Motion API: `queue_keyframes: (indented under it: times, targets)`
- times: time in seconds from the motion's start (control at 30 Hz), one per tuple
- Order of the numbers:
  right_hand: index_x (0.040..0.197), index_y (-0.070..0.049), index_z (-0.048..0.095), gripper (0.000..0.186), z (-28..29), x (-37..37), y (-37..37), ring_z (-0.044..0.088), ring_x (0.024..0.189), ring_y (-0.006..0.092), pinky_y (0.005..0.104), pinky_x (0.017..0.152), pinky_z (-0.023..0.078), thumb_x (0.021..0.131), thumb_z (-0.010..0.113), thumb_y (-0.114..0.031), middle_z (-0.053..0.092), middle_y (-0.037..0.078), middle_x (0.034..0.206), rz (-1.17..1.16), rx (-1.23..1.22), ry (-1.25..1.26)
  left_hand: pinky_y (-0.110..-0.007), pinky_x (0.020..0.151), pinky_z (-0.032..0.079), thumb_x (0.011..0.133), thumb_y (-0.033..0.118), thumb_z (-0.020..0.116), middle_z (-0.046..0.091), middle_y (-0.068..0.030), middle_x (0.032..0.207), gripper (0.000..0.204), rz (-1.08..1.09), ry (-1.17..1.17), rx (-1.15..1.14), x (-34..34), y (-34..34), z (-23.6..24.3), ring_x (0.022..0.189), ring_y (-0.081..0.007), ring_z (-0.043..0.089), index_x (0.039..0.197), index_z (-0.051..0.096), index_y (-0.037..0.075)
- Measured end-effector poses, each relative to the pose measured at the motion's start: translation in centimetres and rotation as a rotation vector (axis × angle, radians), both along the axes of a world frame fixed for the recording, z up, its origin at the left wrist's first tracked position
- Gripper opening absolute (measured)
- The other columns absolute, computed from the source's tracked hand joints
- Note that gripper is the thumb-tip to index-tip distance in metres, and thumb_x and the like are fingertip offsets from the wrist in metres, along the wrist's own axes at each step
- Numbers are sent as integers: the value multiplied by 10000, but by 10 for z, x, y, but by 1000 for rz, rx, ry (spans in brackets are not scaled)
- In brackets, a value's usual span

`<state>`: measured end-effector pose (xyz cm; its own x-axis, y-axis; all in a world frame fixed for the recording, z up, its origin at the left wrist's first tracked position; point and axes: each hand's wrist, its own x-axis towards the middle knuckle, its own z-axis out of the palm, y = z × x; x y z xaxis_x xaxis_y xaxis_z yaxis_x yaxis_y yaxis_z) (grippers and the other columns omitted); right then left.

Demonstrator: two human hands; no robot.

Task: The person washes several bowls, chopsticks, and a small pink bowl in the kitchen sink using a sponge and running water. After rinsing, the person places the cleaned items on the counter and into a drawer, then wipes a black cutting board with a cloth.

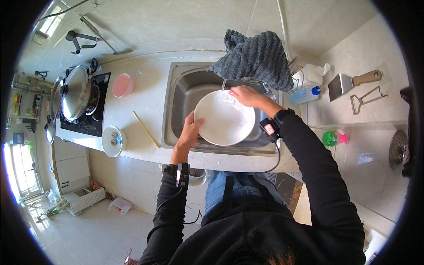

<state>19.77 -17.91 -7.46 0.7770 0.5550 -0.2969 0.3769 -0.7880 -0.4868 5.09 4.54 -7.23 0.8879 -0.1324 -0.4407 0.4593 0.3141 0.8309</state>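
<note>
Black jacket (251, 229) nearest us, filling six o'clock, sleeves reaching up toward the sink (181, 95)! Over that steel basin, right about the dial's centre, sits a big white bowl (223, 123), tilted so we look straight into it. Left hand (191, 131) has its grip closed on the rim at the bowl's nine o'clock; right hand (247, 96) lies against the rim at its one, and whether that grip pinches, I cannot tell.

Grey towel (260, 57) draped up at one o'clock! Blue bottle (302, 96) at two. Round to the pale counter (145, 101) now: pink bowl (123, 85) at ten, thin stick (145, 128) slanting at nine, small bowl (107, 143) just beyond it near the front edge. Farther out, between nine and ten, a lidded pot (75, 95) stands on the black stove (104, 86). Down to the room: tiled floor (97, 229) at seven to eight, white basket (90, 201) at eight, and bright window light (24, 170) pouring in just short of nine!
</note>
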Motion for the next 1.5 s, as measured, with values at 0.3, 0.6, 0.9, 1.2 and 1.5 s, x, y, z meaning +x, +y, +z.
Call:
queue_keyframes:
  times: [0.3,0.6,0.9,1.2,1.5]
  targets:
    - [1238,132,442,471,11,-48,-35,647,962,250,360,793,551,876,605,-122,606,204,1133,-735,720,896,-348,774,539,936,122,508,646,-149,1062,366,-106,-147,326,20,-1,-25,907,-222,656,1264,475,-36]
    - [1196,78,465,454,9,-55,-34,652,897,239,378,752,543,829,662,-103,625,175,1040,-698,636,925,-466,601,508,931,354,530,667,-167,835,294,-697,-997,1362,96,-62,1,730,-348,653,910,545,61]
    - [1049,66,607,254,-5,-51,-46,653,823,189,340,707,534,865,616,-108,663,120,962,-871,820,671,-369,658,523,953,249,514,661,-137,920,200,-486,-493,1108,101,-16,-35,782,-316,653,1023,560,67]
    - [1291,68,437,510,-25,-41,-16,546,1062,351,467,856,438,908,576,-239,529,261,1203,-410,142,-379,-349,807,549,932,31,498,474,-77,1267,518,305,-95,-223,4,-48,-50,1113,-204,536,1396,298,145]
    - [1500,-59,169,680,-46,-64,42,125,1432,377,487,1159,96,973,358,-446,123,236,1542,100,34,-260,-336,786,550,1006,202,446,493,-75,1259,399,308,-40,-226,15,-52,-28,1100,-181,544,1379,321,140]
